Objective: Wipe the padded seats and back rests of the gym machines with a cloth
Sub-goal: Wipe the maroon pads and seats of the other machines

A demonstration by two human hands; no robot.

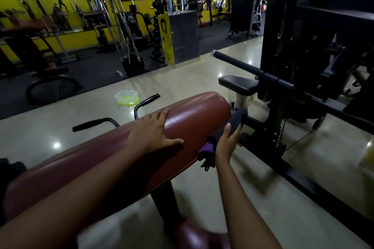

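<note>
A long brown padded rest (194,115) runs from lower left up to the middle of the view. My left hand (153,129) lies flat on top of it with the fingers spread. My right hand (227,143) grips a dark cloth with a purple patch (236,119) and holds it against the pad's right side near its far end. A loose end of the cloth hangs below my wrist. A second brown pad (194,234) shows low in front of me, partly hidden by my arm.
A black machine (303,70) with a small black seat (238,85) and a padded bar stands to the right. Two black handles (95,123) rise behind the pad. A clear plastic tub with a green lid (126,98) sits on the tiled floor.
</note>
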